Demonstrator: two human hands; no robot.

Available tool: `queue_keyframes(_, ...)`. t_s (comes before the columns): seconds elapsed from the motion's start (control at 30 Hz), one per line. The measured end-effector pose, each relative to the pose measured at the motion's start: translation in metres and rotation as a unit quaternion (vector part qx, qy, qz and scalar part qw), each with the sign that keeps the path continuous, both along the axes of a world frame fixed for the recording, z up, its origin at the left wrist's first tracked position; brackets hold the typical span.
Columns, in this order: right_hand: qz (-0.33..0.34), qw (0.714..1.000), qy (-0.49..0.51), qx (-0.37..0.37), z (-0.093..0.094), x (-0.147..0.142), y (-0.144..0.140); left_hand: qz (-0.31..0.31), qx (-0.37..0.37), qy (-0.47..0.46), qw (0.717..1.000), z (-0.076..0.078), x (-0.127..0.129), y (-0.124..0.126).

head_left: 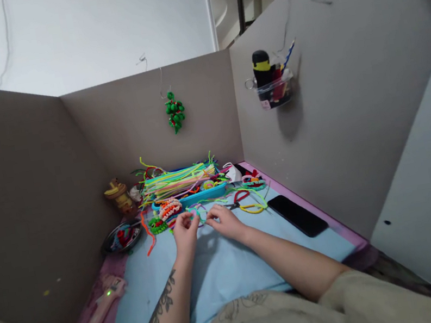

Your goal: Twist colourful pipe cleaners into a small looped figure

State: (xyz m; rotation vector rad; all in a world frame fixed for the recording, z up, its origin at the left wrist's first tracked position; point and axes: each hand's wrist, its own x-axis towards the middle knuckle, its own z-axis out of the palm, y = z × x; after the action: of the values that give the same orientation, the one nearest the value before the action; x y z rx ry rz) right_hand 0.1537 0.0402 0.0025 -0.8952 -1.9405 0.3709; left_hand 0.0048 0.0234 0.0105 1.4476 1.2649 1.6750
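My left hand (186, 231) is pinched round a teal pipe cleaner (195, 213) just above the blue cloth. Close beside it, my right hand (223, 221) has its thumb and fingers pressed together at the other side of the same teal piece, which looks bent into a loop. A purple strand shows around the fingertips. Behind the hands lie an orange and pink coiled pipe-cleaner piece (170, 207) and a green one (157, 226). Dark-handled scissors (233, 206) appear to lie just past my right fingers.
A blue tray (204, 194) heaped with pipe cleaners stands at the back. To the left are a metal bowl (108, 246), a pink glue gun (104, 306) and a tan cup (123, 201). A black phone (299, 215) lies right. Grey panels (205, 102) enclose the table.
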Motion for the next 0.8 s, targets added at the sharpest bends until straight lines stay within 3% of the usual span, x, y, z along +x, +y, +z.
queue_keyframes(0.3, 0.027, 0.998, -0.046, 0.038, 0.011, 0.004, -0.007, -0.004, 0.000, 0.075, 0.997, -0.010, -0.004, 0.005)
queue_keyframes(0.43, 0.041, 0.997, 0.063, 0.006, 0.014, 0.008, -0.006, -0.029, -0.033, 0.011, 0.999, -0.007, -0.006, 0.008)
queue_keyframes(0.57, -0.004, 0.987, 0.157, -0.021, 0.014, 0.010, -0.002, -0.056, -0.098, -0.068, 0.991, -0.003, -0.006, 0.007)
queue_keyframes(0.67, -0.003, 0.995, 0.097, 0.037, 0.011, 0.010, 0.000, -0.094, -0.143, -0.098, 0.980, -0.003, -0.004, 0.005)
queue_keyframes(0.8, 0.014, 0.996, 0.040, 0.073, 0.006, 0.005, -0.001, -0.138, -0.152, -0.100, 0.973, -0.004, 0.002, 0.002)
